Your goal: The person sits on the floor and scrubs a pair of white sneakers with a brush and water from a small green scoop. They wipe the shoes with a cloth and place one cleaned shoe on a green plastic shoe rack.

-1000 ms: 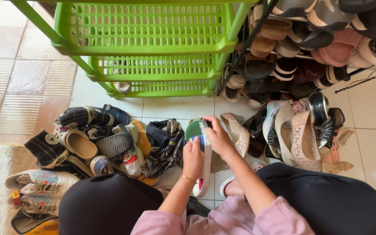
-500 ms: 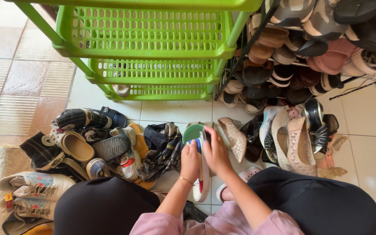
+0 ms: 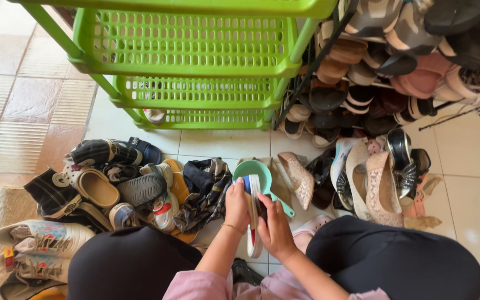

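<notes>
Looking down from the head cam, the biggest thing I've got is the green plastic rack (image 3: 187, 47), 3 slotted shelves stacked up, all hard grid plastic. Right of it there's a dark wire rack (image 3: 401, 61) crammed with sandals and slippers. On the tiled floor (image 3: 473, 150) sits a messy pile of shoes (image 3: 112, 183), rubbery clogs, a laced sneaker, plus some glittery heels (image 3: 298, 178) off to the right.

Now the small stuff. My left hand (image 3: 236, 204) is wrapped around a white sneaker (image 3: 253, 222) with a red patch and blue toe, held on edge, sole side turned toward my right hand. My right hand (image 3: 276, 226) is closed against that side of the shoe; I can't tell if there's anything in it. Just behind the shoe's toe lies a teal plastic scoop (image 3: 259, 175), round bowl, short handle.
</notes>
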